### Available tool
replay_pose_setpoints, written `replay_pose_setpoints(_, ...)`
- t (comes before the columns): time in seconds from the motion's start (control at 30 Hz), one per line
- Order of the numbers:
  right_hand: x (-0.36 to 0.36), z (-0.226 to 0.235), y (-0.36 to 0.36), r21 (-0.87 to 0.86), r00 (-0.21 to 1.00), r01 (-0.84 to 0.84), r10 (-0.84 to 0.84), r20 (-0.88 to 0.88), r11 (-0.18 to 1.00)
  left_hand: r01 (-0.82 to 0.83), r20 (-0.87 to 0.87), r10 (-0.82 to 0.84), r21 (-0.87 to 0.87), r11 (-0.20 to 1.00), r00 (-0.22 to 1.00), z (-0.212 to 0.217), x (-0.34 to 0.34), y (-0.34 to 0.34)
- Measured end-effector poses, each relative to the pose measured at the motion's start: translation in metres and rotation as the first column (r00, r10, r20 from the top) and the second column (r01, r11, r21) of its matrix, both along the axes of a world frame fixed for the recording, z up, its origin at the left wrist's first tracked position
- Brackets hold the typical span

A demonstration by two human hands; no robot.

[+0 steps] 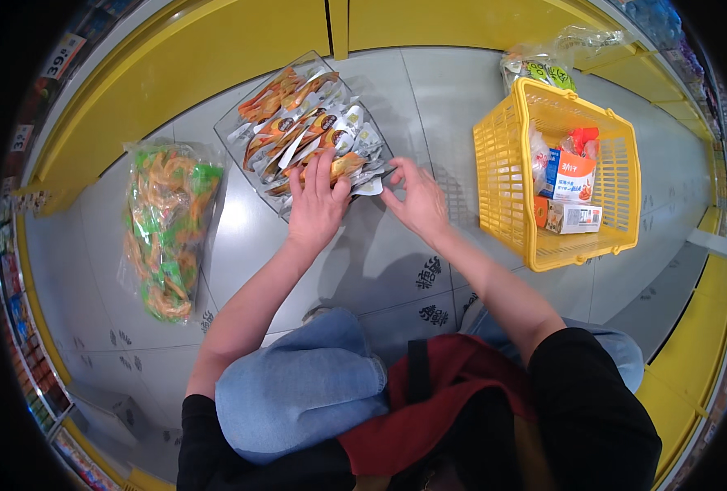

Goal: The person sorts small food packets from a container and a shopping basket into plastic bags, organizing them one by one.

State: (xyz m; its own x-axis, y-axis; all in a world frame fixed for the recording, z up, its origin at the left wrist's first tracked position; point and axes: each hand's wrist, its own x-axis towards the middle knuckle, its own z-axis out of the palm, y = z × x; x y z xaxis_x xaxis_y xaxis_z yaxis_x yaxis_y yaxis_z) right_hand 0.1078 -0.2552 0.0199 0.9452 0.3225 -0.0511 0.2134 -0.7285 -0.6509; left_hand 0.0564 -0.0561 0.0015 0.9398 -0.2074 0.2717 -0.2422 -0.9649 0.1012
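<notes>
A clear, square-edged bin (237,123) stands on the floor ahead of me, filled with small snack packets (306,123) in orange, white and silver, set in slanting rows. My left hand (318,204) lies over the near packets, fingers apart and touching them, with no packet visibly gripped. At the bin's right edge is my right hand (419,200), its thumb and forefinger apart beside the outermost packets. Whether those fingertips touch a packet or the bin wall is hard to make out.
Left of the bin lies a large clear bag (171,229) of green and orange packets. On the right sits a yellow shopping basket (498,184) holding boxes and wrapped goods, with a plastic bag (543,69) behind it. Yellow shelf bases (241,57) enclose the tiled floor.
</notes>
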Motion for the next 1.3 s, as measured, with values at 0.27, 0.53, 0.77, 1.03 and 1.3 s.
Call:
replay_pose_setpoints(0.27,0.018,-0.014,-0.004,0.058,0.960,-0.190,0.173,0.218,0.980,0.076,-0.105,-0.095,-0.175,0.982,0.990,0.013,0.003,0.011)
replay_pose_setpoints(0.53,0.007,-0.024,0.001,0.073,0.923,-0.211,0.174,0.342,0.975,0.094,-0.135,-0.127,-0.226,0.970,0.983,0.015,0.004,0.016)
replay_pose_setpoints(0.77,0.038,-0.024,-0.005,-0.272,0.764,-0.466,0.538,0.357,0.842,0.072,-0.103,-0.100,-0.244,0.967,0.990,0.014,0.004,0.010)
replay_pose_setpoints(1.03,0.007,0.002,0.006,0.067,0.885,-0.104,0.061,0.462,0.992,0.022,-0.065,-0.027,-0.079,0.997,0.998,0.003,-0.001,0.014)
replay_pose_setpoints(1.3,-0.039,-0.043,0.030,0.276,0.578,0.498,-0.077,-0.812,0.822,-0.358,0.012,0.429,-0.532,0.767,0.903,0.014,-0.019,0.056)
